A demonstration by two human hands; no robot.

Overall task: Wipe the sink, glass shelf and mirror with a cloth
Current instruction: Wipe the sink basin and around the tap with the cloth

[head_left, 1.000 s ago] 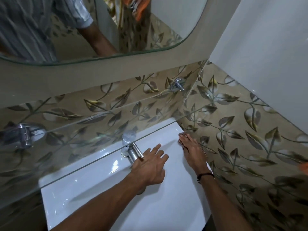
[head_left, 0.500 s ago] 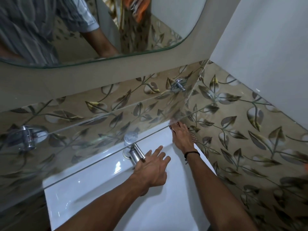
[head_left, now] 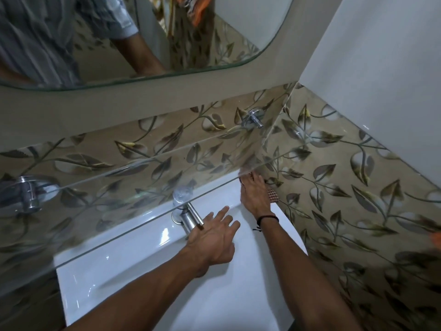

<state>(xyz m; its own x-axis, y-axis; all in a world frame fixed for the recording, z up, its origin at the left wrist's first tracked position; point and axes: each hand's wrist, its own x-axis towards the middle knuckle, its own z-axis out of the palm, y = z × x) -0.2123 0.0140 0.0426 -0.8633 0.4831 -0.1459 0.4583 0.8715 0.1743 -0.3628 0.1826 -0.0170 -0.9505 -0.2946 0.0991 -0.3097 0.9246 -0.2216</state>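
Note:
The white sink (head_left: 143,271) fills the lower middle. A clear glass shelf (head_left: 119,185) runs across above its back edge, and the mirror (head_left: 214,32) hangs higher on the wall. My right hand (head_left: 254,197) lies flat at the sink's back right corner, pressing a small checkered cloth (head_left: 272,195) that peeks out on its right side. Its fingertips reach under the shelf's front edge. My left hand (head_left: 214,242) rests on the sink with fingers spread, right beside the chrome tap (head_left: 188,218).
Two chrome brackets (head_left: 253,118) (head_left: 26,192) hold the shelf to the leaf-patterned tile wall (head_left: 358,199), which closes in tight on the right. The mirror reflects a person's striped shirt and arm.
My right hand has slid with the cloth along the sink's right edge toward the back corner, under the shelf. My left hand has stayed by the tap.

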